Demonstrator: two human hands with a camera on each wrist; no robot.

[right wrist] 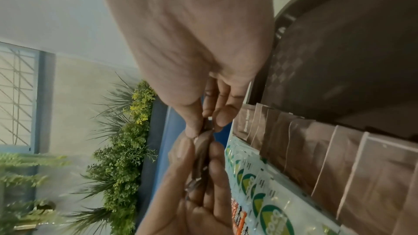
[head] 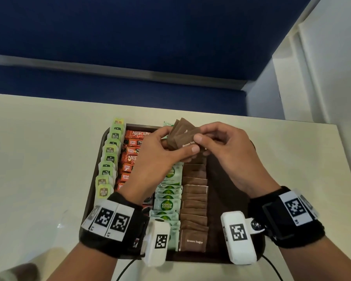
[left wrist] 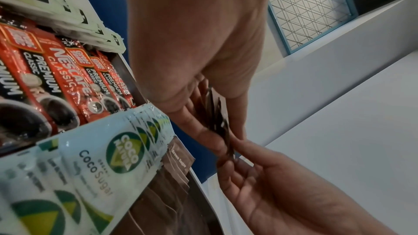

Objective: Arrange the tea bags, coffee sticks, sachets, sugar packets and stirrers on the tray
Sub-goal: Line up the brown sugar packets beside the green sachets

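Both hands are raised over the far half of the dark brown tray (head: 233, 199). My left hand (head: 166, 145) grips a fanned stack of brown sugar packets (head: 182, 136), seen edge-on in the left wrist view (left wrist: 220, 124) and in the right wrist view (right wrist: 201, 151). My right hand (head: 207, 138) pinches the near packet of that stack at its right edge. On the tray lie rows of green tea bags (head: 108, 159), orange coffee sticks (head: 130, 153), Coco Sugar sachets (head: 168, 191) and brown sugar packets (head: 195, 205). No stirrers are visible.
The tray sits on a cream table (head: 38, 159) that ends at a blue partition (head: 130, 37). The tray's right strip beside the brown row is bare. A white wall (head: 322, 78) stands at the right. A black cable (head: 126, 268) runs under my left wrist.
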